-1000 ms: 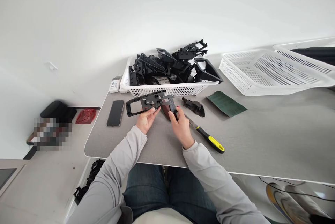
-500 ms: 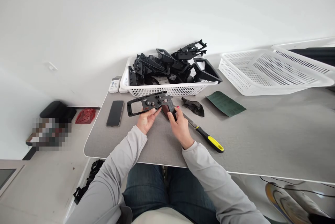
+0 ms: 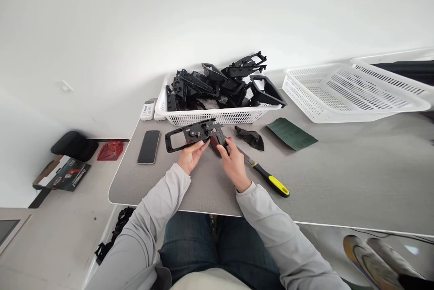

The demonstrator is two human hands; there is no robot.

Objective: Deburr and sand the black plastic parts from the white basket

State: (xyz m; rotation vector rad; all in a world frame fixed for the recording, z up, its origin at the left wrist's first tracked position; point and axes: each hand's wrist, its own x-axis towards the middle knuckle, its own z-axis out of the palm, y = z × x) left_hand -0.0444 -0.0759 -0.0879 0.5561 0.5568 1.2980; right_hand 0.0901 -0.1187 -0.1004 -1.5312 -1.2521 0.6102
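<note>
My left hand (image 3: 190, 158) grips a long black plastic frame part (image 3: 198, 133) from below, holding it tilted above the table. One end of the part is a large open window. My right hand (image 3: 234, 164) is closed on a dark caliper (image 3: 221, 136) with scale marks, its jaws at the right end of the part; whether they touch it I cannot tell. Under my hands lies a dark red object (image 3: 214, 145), partly hidden. Beside my right hand rests a flat metal tool, apparently a file, with a black and yellow handle (image 3: 273, 182).
A white basket (image 3: 217, 117) heaped with black plastic parts stands at the back. Further right are stacked white baskets (image 3: 315, 111). A green sheet (image 3: 291, 134), a crumpled black piece (image 3: 251, 137) and a phone (image 3: 148, 147) lie on the table (image 3: 339, 177).
Both hands hold the plastic part and the caliper in nearly the same place. The window end of the part has dipped very slightly.
</note>
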